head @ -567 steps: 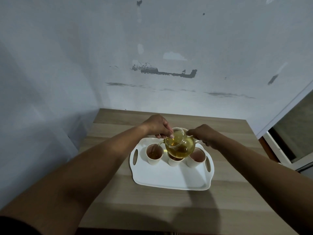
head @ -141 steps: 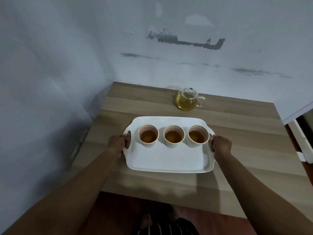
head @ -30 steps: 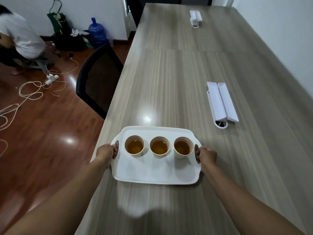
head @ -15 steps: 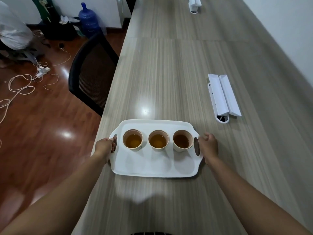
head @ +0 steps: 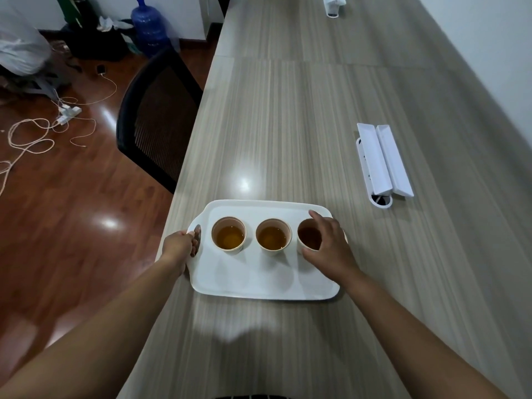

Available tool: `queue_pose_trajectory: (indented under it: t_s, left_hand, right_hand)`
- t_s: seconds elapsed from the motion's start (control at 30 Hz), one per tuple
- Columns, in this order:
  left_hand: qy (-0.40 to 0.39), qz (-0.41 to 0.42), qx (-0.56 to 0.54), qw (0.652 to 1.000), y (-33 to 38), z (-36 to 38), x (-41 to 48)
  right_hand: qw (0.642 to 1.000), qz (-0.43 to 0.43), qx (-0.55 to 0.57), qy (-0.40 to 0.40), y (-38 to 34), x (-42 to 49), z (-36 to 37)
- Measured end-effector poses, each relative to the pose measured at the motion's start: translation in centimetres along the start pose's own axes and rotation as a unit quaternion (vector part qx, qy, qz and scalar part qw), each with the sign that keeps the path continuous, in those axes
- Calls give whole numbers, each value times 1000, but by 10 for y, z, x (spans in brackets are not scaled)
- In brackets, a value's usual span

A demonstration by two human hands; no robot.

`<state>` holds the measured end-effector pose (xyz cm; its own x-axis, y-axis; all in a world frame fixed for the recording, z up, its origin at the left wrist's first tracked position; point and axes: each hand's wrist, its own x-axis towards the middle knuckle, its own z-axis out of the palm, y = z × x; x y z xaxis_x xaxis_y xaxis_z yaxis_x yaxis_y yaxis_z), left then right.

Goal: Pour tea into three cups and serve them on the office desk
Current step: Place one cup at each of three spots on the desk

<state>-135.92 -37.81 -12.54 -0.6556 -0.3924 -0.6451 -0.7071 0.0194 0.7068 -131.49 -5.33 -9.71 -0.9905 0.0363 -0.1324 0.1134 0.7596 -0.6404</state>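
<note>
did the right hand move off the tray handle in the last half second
Yes. The right hand has left the handle at the tray's right end and shifted left, inward, now curled around the rightmost cup.

Right hand [head: 328, 243] off tray handle, now around right cup [head: 308, 236].

We count three cups of tea [head: 229, 236] [head: 272, 237] [head: 308, 237], one tray [head: 259, 280], two hands [head: 180, 246] [head: 331, 246], one chair [head: 157, 116].

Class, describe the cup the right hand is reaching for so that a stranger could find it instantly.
On the long desk lies a white tray holding three cups of tea. It is the rightmost cup, the only one with the right hand curled around it.
</note>
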Motion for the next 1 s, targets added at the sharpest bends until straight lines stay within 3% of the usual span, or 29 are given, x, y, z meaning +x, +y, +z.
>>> queue_pose_trajectory:
  t_s: [0.53,1.0]
  left_hand:
    - [8,-7,-19,1000,1,1,0]
    - [2,-8,-11,1000,-1,0,3]
  right_hand:
    - [998,-19,10,63,-40,112,-19]
    - [999,25,-9,39,-42,157,9]
